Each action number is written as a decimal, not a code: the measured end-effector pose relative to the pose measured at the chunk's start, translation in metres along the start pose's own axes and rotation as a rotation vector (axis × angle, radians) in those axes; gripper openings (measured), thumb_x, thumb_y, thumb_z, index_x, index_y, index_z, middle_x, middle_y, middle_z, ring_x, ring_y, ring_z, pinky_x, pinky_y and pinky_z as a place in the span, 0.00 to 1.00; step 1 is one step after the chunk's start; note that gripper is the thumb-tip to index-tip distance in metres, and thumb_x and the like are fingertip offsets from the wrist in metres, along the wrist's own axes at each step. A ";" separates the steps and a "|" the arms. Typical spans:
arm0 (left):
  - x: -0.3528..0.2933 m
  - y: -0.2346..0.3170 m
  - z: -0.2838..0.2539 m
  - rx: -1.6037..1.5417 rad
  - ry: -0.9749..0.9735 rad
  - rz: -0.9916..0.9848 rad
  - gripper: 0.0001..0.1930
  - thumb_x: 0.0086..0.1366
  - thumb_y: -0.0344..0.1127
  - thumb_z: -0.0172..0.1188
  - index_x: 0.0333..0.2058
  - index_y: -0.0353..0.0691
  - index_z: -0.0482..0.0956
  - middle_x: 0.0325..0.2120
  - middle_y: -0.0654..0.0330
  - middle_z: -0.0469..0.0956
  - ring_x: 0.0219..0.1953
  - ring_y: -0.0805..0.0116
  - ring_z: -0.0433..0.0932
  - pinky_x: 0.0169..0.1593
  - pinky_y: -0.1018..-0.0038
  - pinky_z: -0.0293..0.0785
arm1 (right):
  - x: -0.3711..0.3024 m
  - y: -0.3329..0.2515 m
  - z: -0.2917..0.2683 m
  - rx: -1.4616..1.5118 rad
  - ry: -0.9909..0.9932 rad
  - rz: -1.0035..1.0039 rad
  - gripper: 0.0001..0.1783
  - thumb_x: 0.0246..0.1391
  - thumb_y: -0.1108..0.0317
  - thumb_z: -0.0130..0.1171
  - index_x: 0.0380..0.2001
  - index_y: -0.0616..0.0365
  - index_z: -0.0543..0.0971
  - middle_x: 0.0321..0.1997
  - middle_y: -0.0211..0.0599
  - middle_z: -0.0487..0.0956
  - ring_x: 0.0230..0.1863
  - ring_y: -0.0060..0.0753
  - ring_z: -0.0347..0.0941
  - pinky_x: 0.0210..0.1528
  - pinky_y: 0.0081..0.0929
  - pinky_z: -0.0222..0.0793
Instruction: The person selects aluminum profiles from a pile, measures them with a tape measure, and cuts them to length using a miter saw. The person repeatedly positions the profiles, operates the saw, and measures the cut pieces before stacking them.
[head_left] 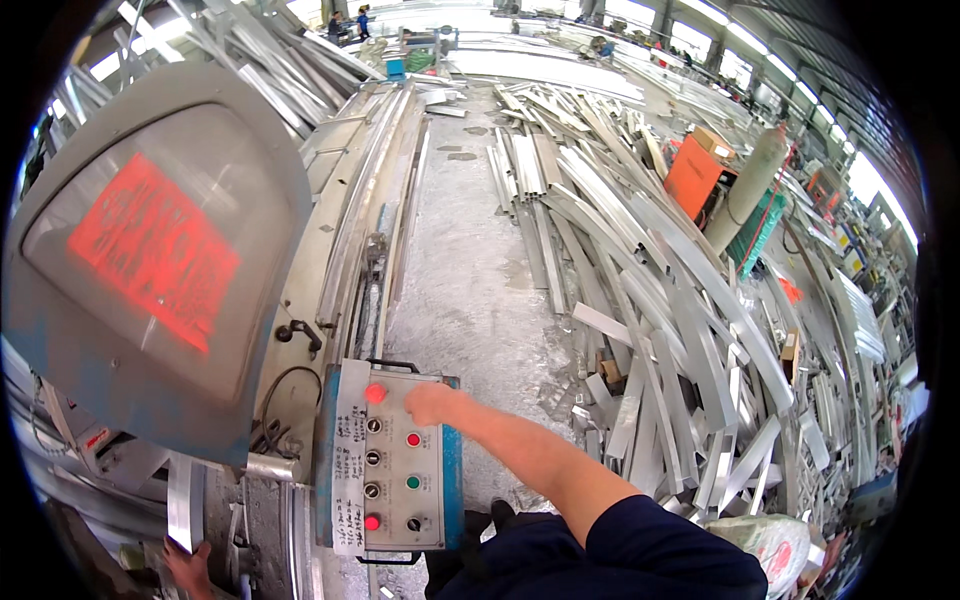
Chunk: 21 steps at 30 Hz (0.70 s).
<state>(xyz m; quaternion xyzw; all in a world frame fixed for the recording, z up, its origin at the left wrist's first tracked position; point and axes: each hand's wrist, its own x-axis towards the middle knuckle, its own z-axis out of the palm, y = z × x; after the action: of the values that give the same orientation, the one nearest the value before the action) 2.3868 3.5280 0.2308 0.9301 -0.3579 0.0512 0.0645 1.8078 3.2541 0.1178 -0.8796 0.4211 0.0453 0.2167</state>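
My right hand [432, 403] is over the top right of a grey control box [393, 465] with blue sides. Its fingers are curled in, and whatever lies under them is hidden. Red buttons, a green button [412, 483] and black rotary switches are set in the box's face. At the lower left, my left hand [188, 570] grips the near end of a silver aluminium profile [185, 500], thumb on one side and fingers on the other. That profile runs in under a large grey machine guard [165, 260] with a red painted patch.
A long machine bed [345, 220] stretches away beyond the box, with a black-handled lever [300, 335] beside the guard. Heaps of aluminium profiles [640, 290] cover the floor on the right. Behind them stand a gas cylinder [748, 185] and an orange cabinet [692, 178]. People [362, 22] are far off.
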 end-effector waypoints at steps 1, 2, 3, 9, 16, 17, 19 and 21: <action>0.001 -0.005 0.005 0.002 0.037 0.023 0.55 0.35 0.48 0.72 0.64 0.35 0.60 0.59 0.39 0.65 0.61 0.37 0.62 0.60 0.48 0.63 | 0.001 0.002 0.003 -0.006 -0.015 0.031 0.15 0.41 0.66 0.52 0.30 0.58 0.84 0.34 0.49 0.82 0.39 0.53 0.80 0.42 0.46 0.75; 0.003 -0.010 0.009 0.034 0.044 0.004 0.55 0.34 0.48 0.73 0.64 0.34 0.61 0.59 0.39 0.65 0.61 0.37 0.63 0.60 0.49 0.63 | 0.002 0.004 0.005 -0.020 -0.026 0.033 0.15 0.42 0.66 0.52 0.31 0.58 0.84 0.35 0.49 0.82 0.39 0.53 0.80 0.42 0.46 0.75; 0.005 -0.013 0.016 0.046 0.111 0.029 0.56 0.29 0.49 0.75 0.63 0.40 0.64 0.53 0.46 0.72 0.56 0.42 0.68 0.56 0.50 0.67 | 0.004 0.005 0.008 -0.036 -0.041 0.023 0.15 0.44 0.65 0.52 0.32 0.57 0.84 0.35 0.49 0.82 0.39 0.53 0.79 0.42 0.46 0.75; 0.000 -0.016 0.014 -0.084 0.112 0.073 0.54 0.31 0.55 0.75 0.59 0.39 0.68 0.51 0.47 0.74 0.54 0.46 0.73 0.56 0.55 0.69 | -0.006 0.009 -0.005 -0.019 -0.080 -0.064 0.16 0.49 0.62 0.50 0.36 0.53 0.83 0.39 0.46 0.82 0.42 0.51 0.79 0.43 0.46 0.74; -0.016 0.013 -0.023 0.008 0.030 -0.022 0.53 0.33 0.58 0.74 0.61 0.41 0.67 0.54 0.49 0.71 0.59 0.48 0.67 0.60 0.51 0.62 | -0.021 -0.019 -0.044 0.333 -0.170 0.154 0.19 0.52 0.66 0.51 0.44 0.62 0.81 0.33 0.51 0.83 0.24 0.39 0.82 0.34 0.33 0.77; -0.015 0.014 -0.024 -0.005 0.003 -0.035 0.53 0.33 0.58 0.74 0.61 0.42 0.67 0.54 0.49 0.71 0.59 0.49 0.67 0.61 0.51 0.61 | -0.022 -0.022 -0.046 0.332 -0.165 0.151 0.19 0.53 0.66 0.52 0.44 0.63 0.81 0.33 0.51 0.83 0.24 0.39 0.82 0.34 0.33 0.77; -0.015 0.011 -0.024 0.014 0.020 -0.027 0.52 0.33 0.58 0.74 0.60 0.44 0.68 0.53 0.50 0.72 0.58 0.49 0.68 0.60 0.51 0.61 | -0.023 -0.023 -0.047 0.367 -0.162 0.156 0.18 0.53 0.67 0.52 0.44 0.64 0.81 0.33 0.52 0.83 0.25 0.39 0.82 0.33 0.32 0.77; -0.014 0.008 -0.022 -0.052 0.004 -0.026 0.52 0.32 0.56 0.75 0.59 0.43 0.68 0.52 0.51 0.72 0.58 0.49 0.68 0.61 0.50 0.60 | -0.022 -0.018 -0.044 0.281 -0.142 0.109 0.18 0.53 0.67 0.53 0.44 0.65 0.81 0.33 0.51 0.83 0.24 0.39 0.82 0.32 0.32 0.77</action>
<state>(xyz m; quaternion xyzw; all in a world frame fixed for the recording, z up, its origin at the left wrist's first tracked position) 2.3700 3.5353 0.2512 0.9327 -0.3467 0.0430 0.0900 1.8024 3.2616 0.1695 -0.8109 0.4540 0.0597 0.3643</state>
